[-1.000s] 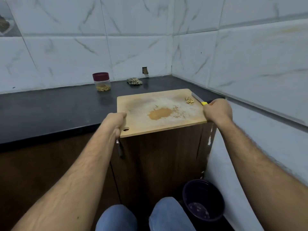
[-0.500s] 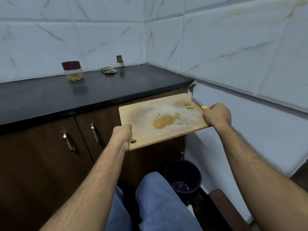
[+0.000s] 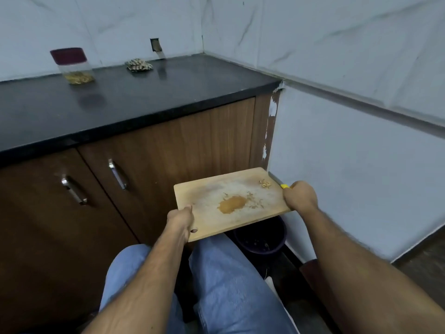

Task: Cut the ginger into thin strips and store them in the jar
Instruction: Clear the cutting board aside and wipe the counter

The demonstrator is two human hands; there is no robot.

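While the wooden cutting board (image 3: 216, 203) hangs in the air below counter height, the left hand (image 3: 181, 219) grips its near-left corner, fingers curled under the edge and thumb lying on top beside the small hanging hole. The right hand (image 3: 299, 196) grips the board's right edge, fingers curled round it together with a yellow-handled knife (image 3: 285, 186) — only the yellow tip and a sliver of blade along the board's far-right edge can be seen, so how the knife lies under the palm cannot be told. On the board an orange-brown stain (image 3: 232, 204) sits near the middle, with thin pale scraps scattered just to its right, and a small clump of ginger bits (image 3: 265, 183) rests near the far-right corner. The board is held roughly level, over the person's knees in blue jeans (image 3: 228, 273) and partly over a dark bucket (image 3: 262, 239) that stands on the floor against the white wall on the right.

Far to the left, on the black countertop (image 3: 144, 97), the clear jar (image 3: 73, 66) stands upright with its maroon lid on; yellowish ginger strips lie in its bottom. To the right of the jar, well apart from it and close to the tiled back wall, lies a small patterned cloth (image 3: 139, 65). Below the counter run brown cabinet doors (image 3: 168, 150) with two metal handles.
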